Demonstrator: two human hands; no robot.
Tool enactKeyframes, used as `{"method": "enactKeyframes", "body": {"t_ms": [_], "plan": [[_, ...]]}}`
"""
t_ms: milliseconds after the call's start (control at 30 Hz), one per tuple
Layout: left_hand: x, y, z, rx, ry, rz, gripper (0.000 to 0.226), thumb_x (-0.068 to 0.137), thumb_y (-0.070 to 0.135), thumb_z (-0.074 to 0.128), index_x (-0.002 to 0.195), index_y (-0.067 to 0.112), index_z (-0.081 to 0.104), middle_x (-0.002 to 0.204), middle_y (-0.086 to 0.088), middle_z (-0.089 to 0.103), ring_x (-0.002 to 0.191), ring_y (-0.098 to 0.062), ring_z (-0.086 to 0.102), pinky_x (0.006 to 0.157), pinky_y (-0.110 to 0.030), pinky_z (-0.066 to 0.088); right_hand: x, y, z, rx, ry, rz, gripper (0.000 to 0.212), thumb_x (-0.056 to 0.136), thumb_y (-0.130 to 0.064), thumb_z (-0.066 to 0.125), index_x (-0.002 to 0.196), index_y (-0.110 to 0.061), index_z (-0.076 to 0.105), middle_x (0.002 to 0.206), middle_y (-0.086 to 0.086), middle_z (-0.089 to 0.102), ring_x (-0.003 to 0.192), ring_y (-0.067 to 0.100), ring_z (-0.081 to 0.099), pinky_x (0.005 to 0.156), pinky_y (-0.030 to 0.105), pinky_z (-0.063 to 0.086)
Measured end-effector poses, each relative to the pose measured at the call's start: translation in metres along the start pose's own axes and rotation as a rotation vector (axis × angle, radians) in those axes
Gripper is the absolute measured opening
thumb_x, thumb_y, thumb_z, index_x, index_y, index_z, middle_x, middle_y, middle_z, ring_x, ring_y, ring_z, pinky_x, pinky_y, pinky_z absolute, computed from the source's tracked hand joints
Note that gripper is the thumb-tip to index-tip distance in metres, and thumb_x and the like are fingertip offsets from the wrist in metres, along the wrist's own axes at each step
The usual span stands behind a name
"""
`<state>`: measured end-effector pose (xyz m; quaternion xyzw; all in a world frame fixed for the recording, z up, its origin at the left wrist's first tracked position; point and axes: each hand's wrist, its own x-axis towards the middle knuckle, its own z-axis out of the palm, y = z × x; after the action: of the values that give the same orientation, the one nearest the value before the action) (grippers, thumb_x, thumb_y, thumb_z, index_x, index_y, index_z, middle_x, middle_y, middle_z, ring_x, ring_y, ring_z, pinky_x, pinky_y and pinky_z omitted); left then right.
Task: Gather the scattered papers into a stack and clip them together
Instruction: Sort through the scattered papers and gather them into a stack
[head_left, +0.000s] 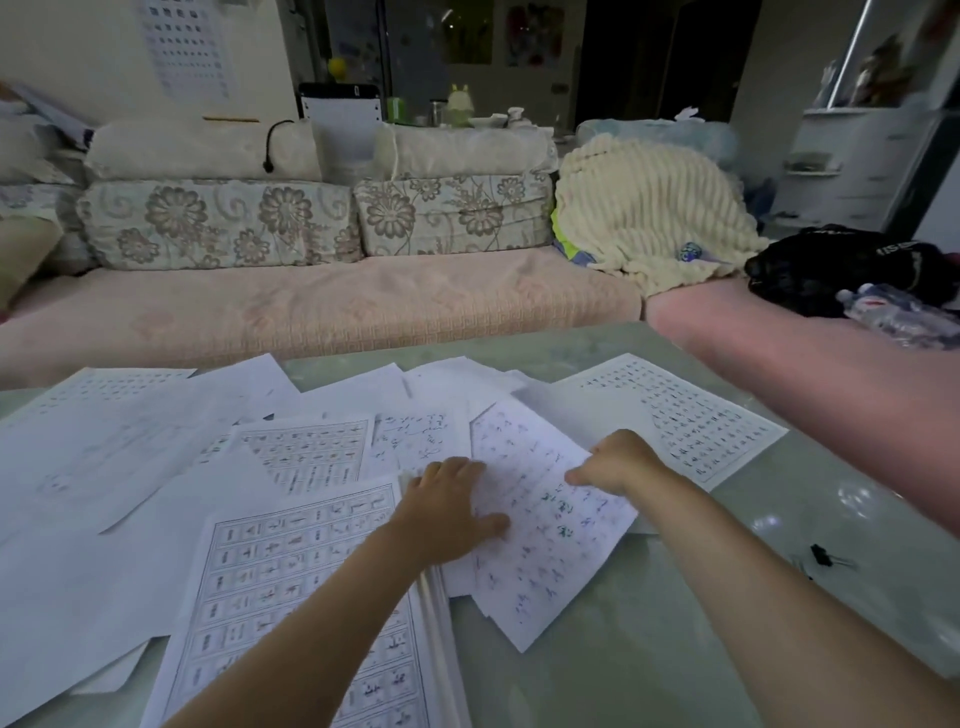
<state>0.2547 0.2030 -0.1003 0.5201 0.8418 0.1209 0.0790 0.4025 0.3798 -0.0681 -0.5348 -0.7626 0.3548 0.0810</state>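
Note:
Many white papers (119, 447) lie scattered and overlapping across the pale green glass table (675, 654). A printed grid sheet (291, 582) tops a loose pile under my left forearm. A handwritten sheet (545, 530) lies askew in the middle. My left hand (447, 512) rests flat on that sheet's left part, thumb spread. My right hand (618, 462) has its fingers curled over the sheet's upper right edge and grips it. Another printed sheet (691, 415) lies farther right. A black binder clip (821, 553) sits on the glass to the right, apart from both hands.
A sofa (311, 306) with floral cushions runs along the table's far edge. At the right stands a pink cushioned seat (810, 364), and on it lie a black bag (841, 265) and a water bottle (898, 312). Bare glass shows at the front right.

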Motion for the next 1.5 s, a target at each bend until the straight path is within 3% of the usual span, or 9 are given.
{"method": "enactKeyframes", "body": {"t_ms": [133,300,400,500,700,967,1133,1333,1500], "plan": [[0.011,0.015,0.003,-0.061,0.074,-0.027,0.070,0.091,0.058,0.048,0.150,0.026,0.026,0.157,0.003,0.027,0.143,-0.021,0.023,0.115,-0.043,0.022,-0.010,0.024,-0.032,0.114,-0.030,0.106,0.045,0.080,-0.027,0.081,0.110,0.000,0.061,0.100,0.011,0.064,0.085,0.027,0.062,0.072,0.032,0.051],[0.020,0.046,0.015,-0.014,-0.155,0.077,0.074,0.087,0.065,0.051,0.150,0.035,0.027,0.162,0.007,0.013,0.148,-0.018,0.009,0.120,-0.041,0.009,-0.022,0.057,-0.050,0.082,-0.192,0.104,0.039,0.078,-0.032,0.082,0.104,-0.007,0.066,0.097,0.007,0.071,0.083,0.022,0.069,0.068,0.029,0.055],[0.023,0.061,0.022,-0.138,-0.183,0.130,0.072,0.086,0.062,0.056,0.149,0.037,0.031,0.160,0.011,0.018,0.146,-0.014,0.015,0.120,-0.035,0.014,-0.023,0.066,-0.052,0.233,-0.134,0.008,0.027,0.081,-0.013,0.079,0.107,-0.008,0.072,0.102,0.006,0.074,0.087,0.020,0.071,0.078,0.032,0.058],[0.027,0.071,0.023,-0.297,-0.115,0.124,0.063,0.091,0.049,0.057,0.148,0.034,0.034,0.155,0.004,0.028,0.139,-0.013,0.033,0.116,-0.030,0.028,-0.015,0.078,-0.054,0.204,-0.026,0.012,0.021,0.081,-0.003,0.073,0.102,-0.002,0.071,0.094,0.007,0.071,0.078,0.020,0.066,0.065,0.024,0.052],[0.056,0.062,0.013,-0.020,0.066,0.030,0.059,0.097,0.036,0.049,0.150,0.020,0.029,0.158,0.000,0.026,0.145,-0.020,0.019,0.118,-0.037,0.018,0.007,0.103,-0.083,0.233,0.278,0.114,0.024,0.083,-0.003,0.049,0.101,-0.001,0.064,0.081,0.009,0.063,0.058,0.022,0.053,0.049,0.021,0.038],[0.099,0.060,0.021,0.098,-0.103,-0.139,0.117,0.070,0.086,0.044,0.154,0.013,0.010,0.162,-0.008,0.004,0.149,-0.027,0.003,0.121,-0.042,0.009,0.024,0.117,-0.085,0.153,0.267,0.131,0.019,0.080,-0.002,0.044,0.090,-0.005,0.060,0.076,0.006,0.060,0.054,0.020,0.046,0.049,0.022,0.034],[0.102,0.073,0.035,-0.011,-0.063,-0.073,0.083,0.090,0.055,0.049,0.152,0.009,0.018,0.161,-0.008,0.011,0.148,-0.023,0.010,0.119,-0.036,0.013,0.030,0.113,-0.083,0.198,0.267,0.044,0.024,0.080,0.000,0.041,0.088,-0.012,0.061,0.074,0.001,0.060,0.056,0.019,0.047,0.049,0.021,0.034],[0.095,0.088,0.017,-0.044,0.109,-0.139,0.032,0.082,0.036,0.057,0.098,0.011,0.068,0.099,-0.002,0.067,0.096,-0.021,0.062,0.076,-0.026,0.049,0.027,0.103,-0.077,0.240,0.235,0.006,0.027,0.077,0.001,0.044,0.089,-0.005,0.067,0.072,0.002,0.062,0.057,0.021,0.046,0.053,0.023,0.034],[0.092,0.099,0.004,-0.097,0.197,-0.226,0.025,0.079,0.020,0.056,0.059,0.012,0.044,0.057,0.001,0.047,0.051,-0.013,0.044,0.044,-0.020,0.031,0.016,0.099,-0.077,0.299,0.124,0.013,0.019,0.078,0.002,0.047,0.085,-0.005,0.064,0.080,0.006,0.065,0.070,0.024,0.057,0.060,0.027,0.041]]}}
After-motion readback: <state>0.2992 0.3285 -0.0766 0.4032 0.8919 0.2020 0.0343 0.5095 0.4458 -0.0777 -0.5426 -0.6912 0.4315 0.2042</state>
